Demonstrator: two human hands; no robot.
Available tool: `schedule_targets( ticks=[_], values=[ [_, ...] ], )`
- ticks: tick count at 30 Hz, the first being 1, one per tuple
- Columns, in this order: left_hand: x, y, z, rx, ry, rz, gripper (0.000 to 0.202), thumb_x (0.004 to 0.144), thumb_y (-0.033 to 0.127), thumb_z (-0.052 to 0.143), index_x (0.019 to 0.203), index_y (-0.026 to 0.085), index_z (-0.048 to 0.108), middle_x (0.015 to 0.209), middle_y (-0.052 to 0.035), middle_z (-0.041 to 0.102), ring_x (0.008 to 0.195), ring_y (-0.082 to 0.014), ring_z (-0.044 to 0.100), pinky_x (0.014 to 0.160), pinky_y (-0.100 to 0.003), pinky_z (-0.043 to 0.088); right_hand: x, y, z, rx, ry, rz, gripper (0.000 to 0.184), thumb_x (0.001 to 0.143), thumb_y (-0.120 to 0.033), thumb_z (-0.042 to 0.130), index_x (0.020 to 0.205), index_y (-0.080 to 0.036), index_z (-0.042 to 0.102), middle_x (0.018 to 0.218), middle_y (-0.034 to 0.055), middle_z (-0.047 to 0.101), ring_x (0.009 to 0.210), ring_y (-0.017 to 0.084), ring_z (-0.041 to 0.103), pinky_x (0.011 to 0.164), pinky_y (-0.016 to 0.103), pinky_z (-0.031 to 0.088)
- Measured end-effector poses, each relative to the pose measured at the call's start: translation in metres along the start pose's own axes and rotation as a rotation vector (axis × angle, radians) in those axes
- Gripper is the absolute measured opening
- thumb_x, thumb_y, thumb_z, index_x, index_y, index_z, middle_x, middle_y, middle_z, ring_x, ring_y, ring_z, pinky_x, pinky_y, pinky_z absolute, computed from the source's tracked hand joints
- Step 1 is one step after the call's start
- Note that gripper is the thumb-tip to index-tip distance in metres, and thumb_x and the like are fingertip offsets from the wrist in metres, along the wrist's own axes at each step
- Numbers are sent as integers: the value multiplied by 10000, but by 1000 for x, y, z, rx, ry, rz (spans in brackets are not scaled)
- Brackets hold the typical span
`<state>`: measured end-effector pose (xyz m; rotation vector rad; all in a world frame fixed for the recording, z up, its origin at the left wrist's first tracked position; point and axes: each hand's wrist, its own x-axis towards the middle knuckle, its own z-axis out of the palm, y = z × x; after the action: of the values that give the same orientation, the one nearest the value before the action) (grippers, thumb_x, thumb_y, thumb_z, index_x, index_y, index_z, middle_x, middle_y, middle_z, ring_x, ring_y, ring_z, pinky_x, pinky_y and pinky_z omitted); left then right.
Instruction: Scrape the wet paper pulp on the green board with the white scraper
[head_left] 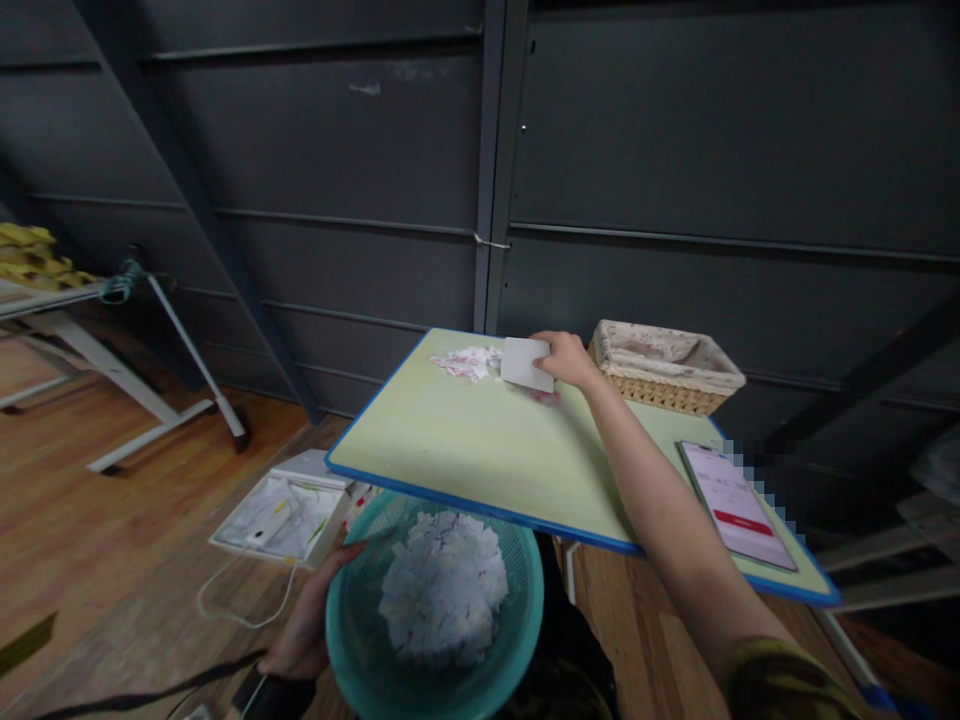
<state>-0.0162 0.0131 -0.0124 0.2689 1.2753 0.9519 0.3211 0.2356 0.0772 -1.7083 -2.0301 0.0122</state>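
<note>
My right hand point(566, 358) is closed on a white card point(523, 362), tilted up over the far part of a small pale green table point(465, 440) with a blue edge. Left of the card lies a pile of torn paper scraps point(466, 362), white with some pink. Some blurred reddish bits show by the card's lower edge. Below the near table edge, my left hand point(311, 610) grips the left rim of a teal plastic basket point(525, 620). Inside the basket is a heap of white paper scraps point(446, 590). The fingers under the rim are partly hidden.
A cloth-lined wicker basket point(660, 395) stands at the table's back right. A phone point(739, 505) lies near the right edge. On the floor at left sits an open white box point(281, 520) with a cable. Dark metal panels point(360, 150) rise behind the table.
</note>
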Motion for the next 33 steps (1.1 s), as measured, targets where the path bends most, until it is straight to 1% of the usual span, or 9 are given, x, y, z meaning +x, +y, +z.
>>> schedule_targets(
  ticks=[4, 6, 10, 15, 19, 21, 23, 26, 33],
  values=[
    [-1, 2, 3, -13, 11, 32, 165, 751, 134, 650, 895, 106, 727, 669, -85, 800, 689, -278, 761, 650, -356, 595, -1, 2, -7, 83, -34, 18, 511, 655, -125, 589, 1154, -129, 700, 1084, 88, 729, 932, 232, 678, 815, 276, 506],
    [0, 2, 2, -29, 3, 32, 138, 748, 129, 650, 863, 107, 723, 664, -87, 798, 672, -270, 759, 680, -363, 598, -2, 2, -8, 116, -35, 29, 522, 648, -121, 586, 1157, -115, 698, 1068, 93, 731, 893, 226, 680, 794, 276, 513],
    [1, -1, -1, -24, 4, 36, 51, 747, 143, 660, 703, 142, 686, 602, -68, 778, 549, -234, 731, 629, -343, 597, -2, 1, -7, 197, -80, 43, 519, 636, -130, 598, 1144, -96, 701, 1009, 98, 737, 839, 224, 676, 769, 302, 527],
    [5, -4, -5, -3, -5, 34, 46, 757, 159, 656, 727, 142, 688, 589, -56, 773, 505, -218, 711, 536, -320, 576, -3, 5, -7, 305, -47, 29, 515, 629, -130, 608, 1135, -91, 699, 969, 92, 733, 799, 210, 661, 723, 311, 531],
    [6, -3, -5, 10, -17, 34, 76, 761, 168, 658, 691, 145, 679, 592, -60, 772, 508, -210, 708, 528, -306, 564, -3, 6, -3, 360, -126, -1, 505, 626, -140, 626, 1122, -85, 701, 973, 92, 731, 804, 211, 655, 724, 312, 529],
    [7, -3, -6, 19, -28, 38, 64, 753, 168, 666, 695, 145, 679, 592, -55, 772, 490, -206, 699, 522, -307, 559, -2, 5, 1, 398, -103, -15, 511, 636, -151, 636, 1139, -77, 689, 1017, 101, 726, 833, 214, 655, 747, 315, 525],
    [8, -3, -8, 5, -40, 29, 35, 741, 163, 675, 750, 135, 696, 627, -60, 784, 531, -218, 716, 550, -318, 568, 0, 3, 8, 396, 0, -7, 515, 662, -155, 625, 1169, -79, 671, 1081, 110, 716, 884, 216, 653, 794, 321, 516],
    [10, -4, -11, -31, -60, -14, 207, 739, 166, 679, 936, 111, 710, 732, -80, 809, 672, -256, 756, 649, -351, 589, -1, -3, 18, 309, 124, 9, 507, 710, -151, 591, 1211, -108, 649, 1155, 109, 698, 971, 214, 646, 892, 331, 483],
    [7, -3, -7, -5, -1, 18, 315, 750, 162, 664, 1058, 102, 685, 701, -74, 805, 621, -267, 751, 574, -348, 577, -4, -8, 19, 119, 47, -13, 535, 682, -101, 586, 1212, -94, 659, 1184, 124, 691, 1057, 233, 638, 953, 299, 445]
  ],
)
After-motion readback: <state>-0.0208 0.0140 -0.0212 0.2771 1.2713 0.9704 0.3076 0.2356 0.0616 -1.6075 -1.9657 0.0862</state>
